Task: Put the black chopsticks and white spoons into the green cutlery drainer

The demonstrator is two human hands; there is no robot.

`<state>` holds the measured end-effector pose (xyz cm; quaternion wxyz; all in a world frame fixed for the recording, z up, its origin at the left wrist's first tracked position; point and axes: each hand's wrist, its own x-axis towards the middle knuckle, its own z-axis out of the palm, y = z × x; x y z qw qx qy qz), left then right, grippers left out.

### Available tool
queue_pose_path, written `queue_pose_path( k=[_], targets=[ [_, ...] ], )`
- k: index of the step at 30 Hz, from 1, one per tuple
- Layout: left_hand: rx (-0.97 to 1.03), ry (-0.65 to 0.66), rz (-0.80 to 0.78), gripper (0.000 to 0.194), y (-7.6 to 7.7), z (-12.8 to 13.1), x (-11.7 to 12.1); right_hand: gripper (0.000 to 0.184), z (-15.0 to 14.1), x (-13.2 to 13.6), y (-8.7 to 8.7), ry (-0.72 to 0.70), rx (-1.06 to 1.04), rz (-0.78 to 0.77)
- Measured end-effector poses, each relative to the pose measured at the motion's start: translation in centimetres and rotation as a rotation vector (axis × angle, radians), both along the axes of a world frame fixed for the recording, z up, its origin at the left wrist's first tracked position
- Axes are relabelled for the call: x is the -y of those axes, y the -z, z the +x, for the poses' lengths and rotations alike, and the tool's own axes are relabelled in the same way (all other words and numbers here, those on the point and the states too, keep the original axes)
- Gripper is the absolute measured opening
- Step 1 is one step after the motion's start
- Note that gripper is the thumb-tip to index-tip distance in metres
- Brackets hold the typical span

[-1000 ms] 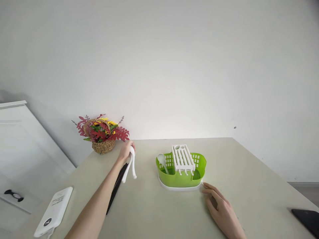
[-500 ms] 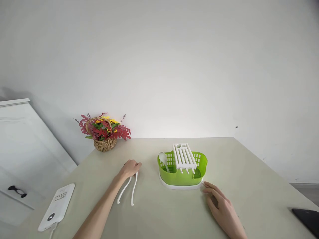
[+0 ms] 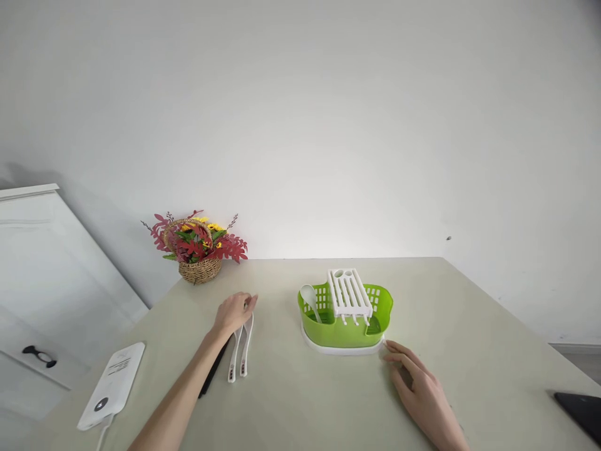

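My left hand [image 3: 233, 311] lies on the table with its fingers loosely stretched over the bowl ends of two white spoons [image 3: 239, 356]. The spoons lie flat side by side, handles pointing toward me. A thin black item [image 3: 212, 373] lies just left of them, partly under my forearm. My right hand [image 3: 419, 391] rests open and flat on the table, its fingertips next to the white base of a green utensil drainer [image 3: 345, 329]. The drainer carries a white slotted insert [image 3: 349, 291], and one white spoon [image 3: 307, 295] stands in its left end.
A wicker basket of red and yellow flowers [image 3: 197, 250] stands at the table's back left. A white power bank [image 3: 113, 385] with a cable lies near the left edge. A black phone [image 3: 580, 410] lies at the right edge. A white cabinet [image 3: 42, 275] stands beside the table.
My left hand has lowered the two white spoons from the air onto the table; they now lie flat and parallel. The right hand has hardly moved.
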<state>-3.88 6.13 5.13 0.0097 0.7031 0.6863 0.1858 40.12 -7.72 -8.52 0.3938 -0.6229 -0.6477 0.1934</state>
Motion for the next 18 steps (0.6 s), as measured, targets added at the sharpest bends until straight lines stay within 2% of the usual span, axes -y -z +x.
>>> queue_pose_path(
  k=[4,7,9,12,14,18],
  targets=[
    [0.113,-0.006,0.186,0.04,-1.8,2.9,-0.6,0.027,0.0,0.0,0.1,-0.002,-0.003,0.014],
    [0.196,0.074,0.29,0.037,-3.3,6.6,-0.7,0.027,0.0,0.0,0.0,0.006,-0.007,0.025],
    [0.236,0.161,0.369,0.029,-4.2,9.4,-0.2,0.027,-0.1,0.0,-0.1,0.013,-0.008,0.028],
    [0.228,0.369,0.468,0.02,-5.4,13.2,1.0,0.027,-0.1,0.1,-0.4,0.008,-0.006,0.028],
    [0.128,0.474,0.456,0.021,-5.8,14.7,1.5,0.027,-0.2,0.1,-0.6,0.004,-0.008,0.028],
    [-0.076,0.485,0.249,0.031,-5.7,15.1,1.6,0.026,-0.3,0.1,-0.8,0.002,-0.021,0.038]
  ],
)
